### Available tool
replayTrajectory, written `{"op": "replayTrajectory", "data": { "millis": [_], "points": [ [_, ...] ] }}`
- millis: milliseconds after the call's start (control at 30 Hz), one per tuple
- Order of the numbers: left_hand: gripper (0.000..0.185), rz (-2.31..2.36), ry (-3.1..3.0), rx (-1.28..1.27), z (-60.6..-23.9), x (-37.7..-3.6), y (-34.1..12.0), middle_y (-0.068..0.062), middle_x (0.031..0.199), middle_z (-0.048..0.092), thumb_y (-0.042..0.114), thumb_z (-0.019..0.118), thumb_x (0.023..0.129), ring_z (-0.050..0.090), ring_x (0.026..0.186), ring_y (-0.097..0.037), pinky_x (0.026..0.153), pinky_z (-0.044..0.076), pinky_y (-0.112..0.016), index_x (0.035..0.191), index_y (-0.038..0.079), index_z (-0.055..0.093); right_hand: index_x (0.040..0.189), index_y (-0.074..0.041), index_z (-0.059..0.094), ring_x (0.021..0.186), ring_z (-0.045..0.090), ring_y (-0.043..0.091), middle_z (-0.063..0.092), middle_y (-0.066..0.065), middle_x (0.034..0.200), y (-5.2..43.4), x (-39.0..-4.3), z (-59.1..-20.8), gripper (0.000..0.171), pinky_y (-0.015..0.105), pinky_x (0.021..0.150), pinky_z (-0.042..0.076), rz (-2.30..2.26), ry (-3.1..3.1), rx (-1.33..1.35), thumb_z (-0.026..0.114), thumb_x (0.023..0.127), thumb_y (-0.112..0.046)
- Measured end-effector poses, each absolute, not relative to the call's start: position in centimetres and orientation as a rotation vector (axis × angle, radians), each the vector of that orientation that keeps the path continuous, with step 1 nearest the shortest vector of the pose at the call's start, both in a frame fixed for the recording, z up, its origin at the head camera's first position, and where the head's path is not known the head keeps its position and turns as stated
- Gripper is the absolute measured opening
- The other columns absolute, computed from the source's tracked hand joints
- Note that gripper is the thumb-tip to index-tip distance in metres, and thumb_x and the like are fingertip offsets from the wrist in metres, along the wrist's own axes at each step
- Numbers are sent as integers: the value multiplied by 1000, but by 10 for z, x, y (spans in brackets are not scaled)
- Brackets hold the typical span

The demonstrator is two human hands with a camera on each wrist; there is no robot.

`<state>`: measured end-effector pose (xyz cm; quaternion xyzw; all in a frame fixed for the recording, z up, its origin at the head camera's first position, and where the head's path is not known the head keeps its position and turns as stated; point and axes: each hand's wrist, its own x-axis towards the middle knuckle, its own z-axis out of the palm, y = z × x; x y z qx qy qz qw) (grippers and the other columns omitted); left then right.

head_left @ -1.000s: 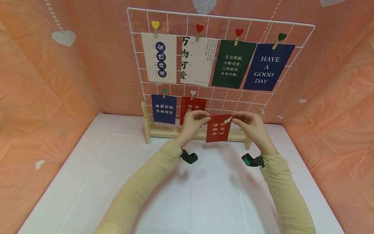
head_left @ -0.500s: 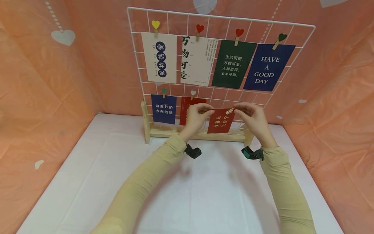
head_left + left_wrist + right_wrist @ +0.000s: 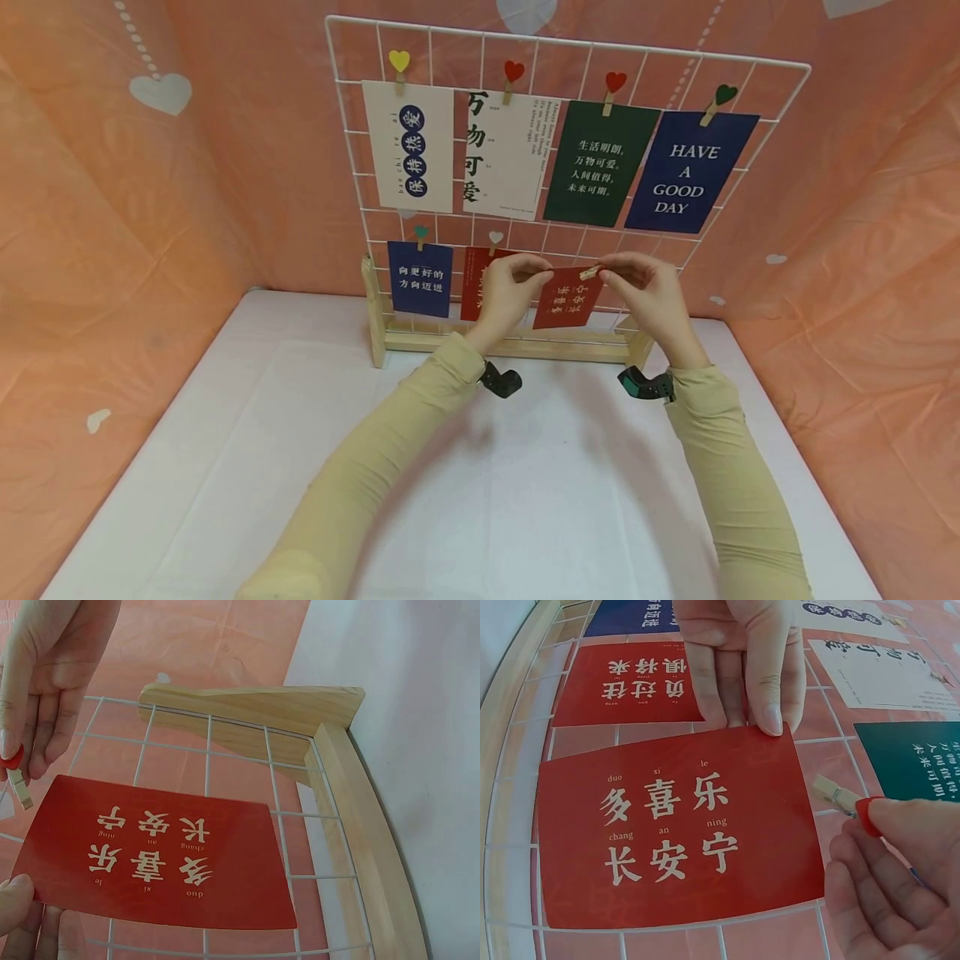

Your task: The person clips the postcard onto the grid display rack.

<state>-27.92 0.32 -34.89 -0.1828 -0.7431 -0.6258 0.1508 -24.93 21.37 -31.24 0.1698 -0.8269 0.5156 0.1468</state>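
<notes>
A red card [image 3: 566, 298] with pale lettering is held up in front of the wire grid rack [image 3: 577, 242]. My left hand [image 3: 510, 292] pinches its upper left corner between thumb and fingers. In my right hand [image 3: 652, 296] a small wooden clothespin [image 3: 838, 796] with a red heart is pinched. The right wrist view shows the clothespin just beside the card's edge, apart from it. Behind my left hand hangs another red card [image 3: 474, 283], partly hidden, under a clothespin with a white heart.
Clipped along the grid's upper part are two white cards [image 3: 431, 150], a green card [image 3: 600, 167] and a blue card [image 3: 690, 175]. A smaller blue card [image 3: 420, 279] hangs at lower left. The rack's wooden base [image 3: 450, 342] stands on the white table [image 3: 225, 458].
Both hands have risen and moved closer to the grid, carrying the red card and the clothespin upward. The cards on the rack have stayed in place.
</notes>
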Motion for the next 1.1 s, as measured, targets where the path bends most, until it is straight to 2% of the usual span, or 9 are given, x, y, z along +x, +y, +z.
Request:
{"op": "replayTrajectory", "data": {
  "millis": [500, 800, 1100],
  "points": [
    [11, -1658, -2157, -481, -339, -281, 9, -3, 90, 71, 12, 69, 89, 64, 79, -13, 69, 52, -20, 97, 7, 74, 109, 1, 69, 90, 65, 12, 69, 15, 104, 210, -260, -311, 19, 14, 77, 51, 1226, -2296, 481, 63, 92, -6],
    [10, -1615, -2142, -469, -340, -284, 14, -4, 88, 71, 12, 69, 89, 62, 75, -12, 65, 50, -20, 96, 6, 75, 104, 1, 71, 91, 66, 18, 70, 10, 100, 209, -266, -309, 16, 19, 83, 52, 1081, -2210, 523, 66, 89, -3],
    [10, -1578, -2156, -400, -338, -284, 18, -3, 88, 72, 12, 70, 89, 63, 76, -12, 64, 49, -18, 96, 7, 75, 101, 0, 72, 91, 66, 21, 70, 10, 97, 209, -269, -309, 14, 11, 80, 48, 1003, -2217, 553, 67, 88, -1]
  ]
}}
